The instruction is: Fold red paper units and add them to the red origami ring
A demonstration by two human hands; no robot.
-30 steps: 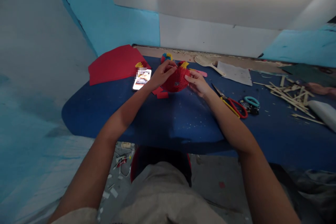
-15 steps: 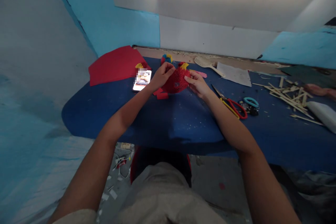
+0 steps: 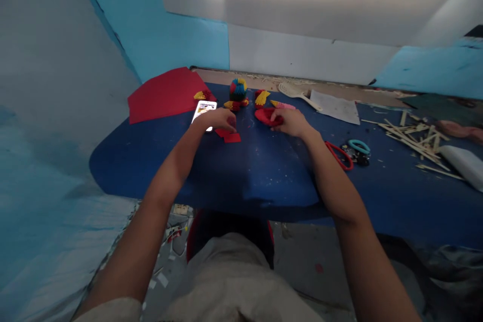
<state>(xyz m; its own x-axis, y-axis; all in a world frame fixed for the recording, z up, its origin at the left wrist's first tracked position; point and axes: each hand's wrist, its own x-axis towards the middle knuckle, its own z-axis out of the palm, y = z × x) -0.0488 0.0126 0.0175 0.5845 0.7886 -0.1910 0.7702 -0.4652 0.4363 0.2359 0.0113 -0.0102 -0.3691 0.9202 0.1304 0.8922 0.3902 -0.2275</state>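
Two red paper pieces [image 3: 228,136] under left hand [image 3: 219,121].

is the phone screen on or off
On: the phone lies flat on the blue table with its screen glowing, beside the left hand.

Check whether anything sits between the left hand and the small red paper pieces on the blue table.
Nothing visible does. The left hand is lowered right at the red paper pieces, fingertips at their far edge. The phone lies just behind the hand, not in between. The right hand rests on the red folded piece, apart.
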